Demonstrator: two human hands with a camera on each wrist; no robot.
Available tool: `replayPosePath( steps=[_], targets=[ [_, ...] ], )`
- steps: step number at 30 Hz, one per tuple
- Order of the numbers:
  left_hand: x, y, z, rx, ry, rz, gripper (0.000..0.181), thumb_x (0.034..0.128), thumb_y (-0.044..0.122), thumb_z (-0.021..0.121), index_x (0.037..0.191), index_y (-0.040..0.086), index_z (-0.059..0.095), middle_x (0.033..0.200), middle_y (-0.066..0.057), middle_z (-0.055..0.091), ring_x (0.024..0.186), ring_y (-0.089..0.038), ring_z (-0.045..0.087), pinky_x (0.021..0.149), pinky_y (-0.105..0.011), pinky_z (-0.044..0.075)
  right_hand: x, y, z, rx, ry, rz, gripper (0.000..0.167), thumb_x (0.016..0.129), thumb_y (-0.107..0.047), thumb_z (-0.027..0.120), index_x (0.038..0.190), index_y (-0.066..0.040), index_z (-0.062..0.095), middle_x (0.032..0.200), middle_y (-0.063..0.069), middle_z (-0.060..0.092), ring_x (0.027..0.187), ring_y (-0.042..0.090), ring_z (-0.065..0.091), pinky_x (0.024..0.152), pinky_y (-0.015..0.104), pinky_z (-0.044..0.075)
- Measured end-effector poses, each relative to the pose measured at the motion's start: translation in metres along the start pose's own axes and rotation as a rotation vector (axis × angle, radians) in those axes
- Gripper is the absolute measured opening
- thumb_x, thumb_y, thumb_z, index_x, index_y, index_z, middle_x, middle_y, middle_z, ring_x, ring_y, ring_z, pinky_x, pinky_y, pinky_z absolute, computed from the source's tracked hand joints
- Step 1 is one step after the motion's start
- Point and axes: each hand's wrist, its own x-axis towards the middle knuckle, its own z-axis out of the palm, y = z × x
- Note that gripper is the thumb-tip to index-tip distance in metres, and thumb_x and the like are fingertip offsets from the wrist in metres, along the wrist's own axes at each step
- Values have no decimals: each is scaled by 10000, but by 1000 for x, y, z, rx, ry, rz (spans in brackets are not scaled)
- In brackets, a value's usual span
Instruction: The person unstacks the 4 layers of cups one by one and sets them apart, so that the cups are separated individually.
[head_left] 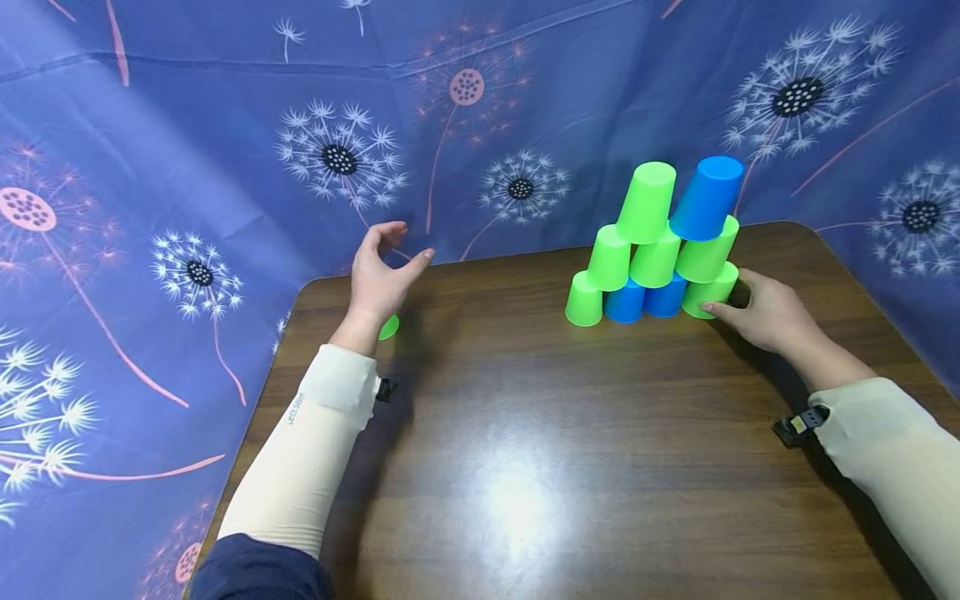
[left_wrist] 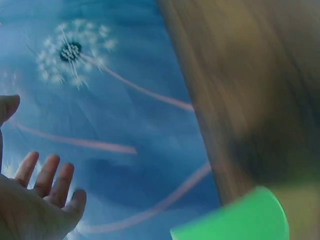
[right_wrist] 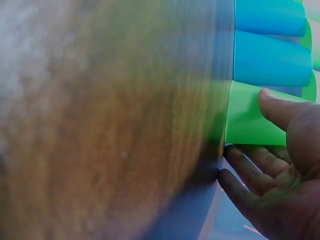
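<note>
On the right of the table stands a stack of upside-down cups. Its bottom row has a green cup [head_left: 584, 300] at the left, two blue cups [head_left: 643, 300] in the middle and another green cup [head_left: 709, 293] at the right. My right hand [head_left: 772, 312] holds that right-hand green cup, thumb on its front and fingers along its far side. Three green cups [head_left: 656, 259] form the middle row; a green cup [head_left: 648, 202] and a blue cup [head_left: 707, 198] top it. My left hand [head_left: 381, 279] is raised, fingers spread, holding nothing. A green cup [left_wrist: 240, 220] stands near its wrist, partly hidden.
The brown wooden table [head_left: 480, 417] ends at a blue cloth [head_left: 225, 125] with a dandelion print, hanging behind and at both sides. Light glares off the table's front middle. Each sleeve carries a small dark camera [head_left: 799, 425] at the wrist.
</note>
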Motion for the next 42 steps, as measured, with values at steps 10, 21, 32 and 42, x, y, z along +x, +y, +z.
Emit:
replayPosePath(
  steps=[10, 21, 32, 42],
  targets=[
    [15, 47, 66, -93, -188, 56, 542, 926, 287, 833, 1381, 105, 600, 1373, -84, 639, 1291, -255, 601, 1073, -343, 497, 0, 0, 1, 5, 8, -9, 786, 987, -498, 711, 1440, 93, 457, 1304, 407, 549, 1204, 614, 504, 921, 755, 436],
    [14, 95, 129, -116, -325, 21, 576, 927, 371, 825, 1422, 193, 590, 1373, 51, 625, 1278, -105, 578, 1023, -292, 504, 2, -2, 0, 7, -24, 17, 854, 984, -525, 703, 1491, 94, 404, 1340, 401, 524, 1239, 612, 481, 950, 766, 423],
    [18, 125, 180, -84, -488, 3, 655, 945, 446, 783, 1503, 222, 523, 1409, 131, 571, 1316, -36, 512, 1034, -228, 468, 0, 1, 0, 12, -11, 27, 840, 987, -506, 709, 1490, 97, 411, 1383, 410, 500, 1285, 612, 450, 1017, 795, 368],
    [18, 141, 205, -32, -500, -17, 711, 920, 499, 792, 1526, 281, 490, 1411, 179, 549, 1317, 0, 493, 1039, -184, 438, 0, 0, 1, 9, -5, 25, 819, 985, -497, 715, 1474, 94, 430, 1354, 406, 520, 1256, 607, 476, 991, 785, 392]
  ],
)
